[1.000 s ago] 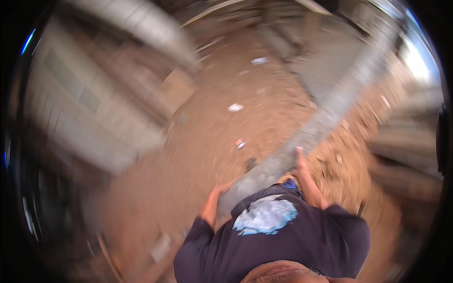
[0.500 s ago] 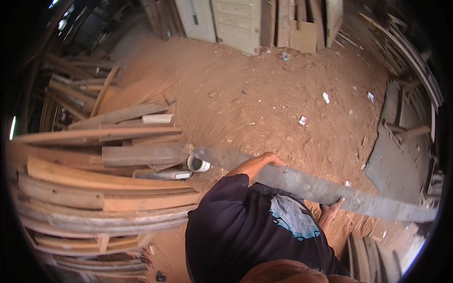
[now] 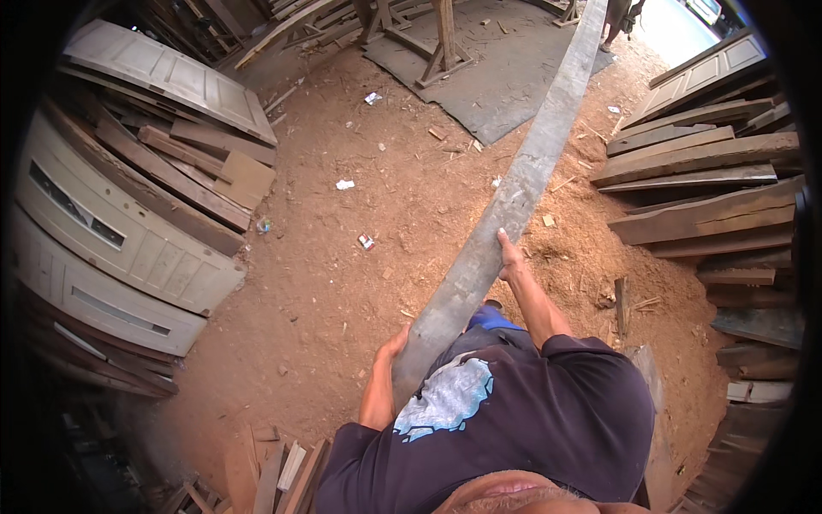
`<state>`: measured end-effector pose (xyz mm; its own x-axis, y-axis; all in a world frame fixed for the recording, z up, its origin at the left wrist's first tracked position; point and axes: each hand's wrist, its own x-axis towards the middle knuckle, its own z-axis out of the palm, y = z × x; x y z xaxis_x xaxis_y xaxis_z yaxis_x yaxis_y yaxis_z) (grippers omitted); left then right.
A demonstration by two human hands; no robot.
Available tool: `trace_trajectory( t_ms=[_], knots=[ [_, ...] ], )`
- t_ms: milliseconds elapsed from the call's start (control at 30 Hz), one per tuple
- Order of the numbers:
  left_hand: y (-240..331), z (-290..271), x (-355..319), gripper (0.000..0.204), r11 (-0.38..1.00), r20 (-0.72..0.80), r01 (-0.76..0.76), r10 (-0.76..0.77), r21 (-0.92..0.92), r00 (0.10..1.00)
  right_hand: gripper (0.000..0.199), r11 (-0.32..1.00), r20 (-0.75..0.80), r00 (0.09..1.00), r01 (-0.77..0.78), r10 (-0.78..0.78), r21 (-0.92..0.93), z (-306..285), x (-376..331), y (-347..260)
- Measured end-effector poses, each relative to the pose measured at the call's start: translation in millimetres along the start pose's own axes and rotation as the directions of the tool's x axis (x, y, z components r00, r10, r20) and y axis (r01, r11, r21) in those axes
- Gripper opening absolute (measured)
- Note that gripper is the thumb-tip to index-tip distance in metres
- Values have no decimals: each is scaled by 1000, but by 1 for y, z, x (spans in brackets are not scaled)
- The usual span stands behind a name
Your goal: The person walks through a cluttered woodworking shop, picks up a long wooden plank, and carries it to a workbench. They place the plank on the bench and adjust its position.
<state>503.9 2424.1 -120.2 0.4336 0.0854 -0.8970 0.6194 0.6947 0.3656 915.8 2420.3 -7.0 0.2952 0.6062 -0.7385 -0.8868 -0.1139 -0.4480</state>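
Note:
A long, weathered grey wooden plank (image 3: 497, 218) runs from in front of my body up to the far right, where its end passes out of the top of the view. My left hand (image 3: 395, 344) is closed on its left edge near the close end. Farther along, my right hand (image 3: 512, 257) grips the right edge, its thumb on the upper face and the fingers mostly hidden beneath. The plank's near end lies close against my dark shirt.
Old panelled doors (image 3: 111, 218) lean at left. Stacked boards (image 3: 693, 176) line the right side. A wooden trestle (image 3: 443, 51) stands on a grey sheet (image 3: 505, 103) ahead. Sawdust and scraps lie on the dirt floor. Another person (image 3: 618, 21) stands partly visible at far right.
My view and body have turned to the right. The plank, which lay across me from left to right, now points away from me. Both hands still hold it.

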Motion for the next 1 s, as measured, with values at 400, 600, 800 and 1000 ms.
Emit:
trace_trajectory(
  t_ms=[400, 600, 800, 1000],
  knots=[
    [31, 138, -76, 87, 977, -302, 23, 43, 214, 952, 57, 997, 54, 998, 25, -30, 80, -71, -40, -49],
    [14, 160, -138, 89, 975, 123, -2, 30, -224, 992, 72, 987, 267, 959, 52, -93, 155, -122, -136, -54],
    [22, 205, -107, 88, 998, -11, -58, 58, 12, 998, 75, 999, 197, 980, -36, 30, 27, -151, -133, 41],
    [-51, 180, -107, 88, 986, -28, -152, 154, 73, 988, 56, 995, 125, 990, 54, -65, 87, -147, -166, 36]
  ],
)
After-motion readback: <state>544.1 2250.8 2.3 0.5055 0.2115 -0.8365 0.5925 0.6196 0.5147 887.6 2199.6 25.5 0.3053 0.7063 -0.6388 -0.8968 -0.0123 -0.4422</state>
